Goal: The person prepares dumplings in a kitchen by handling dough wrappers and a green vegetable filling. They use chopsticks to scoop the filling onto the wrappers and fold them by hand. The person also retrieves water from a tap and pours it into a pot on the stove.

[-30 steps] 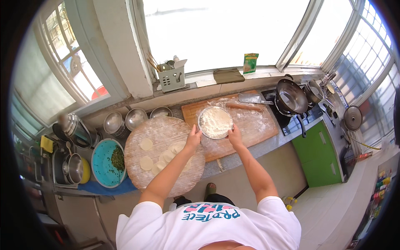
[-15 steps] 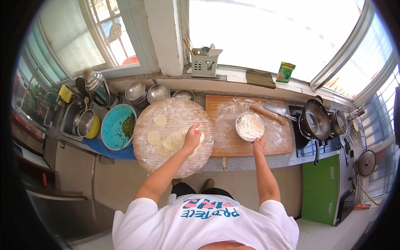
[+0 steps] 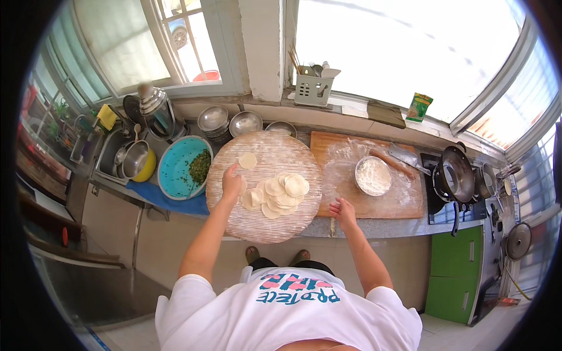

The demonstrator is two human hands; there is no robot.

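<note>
At the near edge of the counter, the right hand [image 3: 343, 209] hovers over the front of the wooden cutting board [image 3: 410, 205], palm down with the fingers loosely spread and holding nothing. The left hand [image 3: 232, 184] is a little farther in, resting on the round bamboo tray [image 3: 257, 225] with its fingers curled toward a wrapper at the left edge of the pile of dough wrappers [image 3: 280, 192]; whether it pinches that wrapper or only touches it cannot be told. The pile lies just to the right of the left hand's fingertips and well to the left of the right hand, so the left hand is clearly the nearer one. The pile spreads roughly left to right across the middle of the tray. One single wrapper [image 3: 247, 160] lies apart, beyond the left hand toward the window. Farther right on the floured board stands a bowl of flour [image 3: 373, 176], with a rolling pin [image 3: 391, 163] lying slantwise just behind it. To the left of the tray sits a blue bowl of chopped greens [image 3: 182, 168]. Against the wall stand steel bowls [image 3: 246, 123], and on the sill a utensil rack [image 3: 312, 89].
</note>
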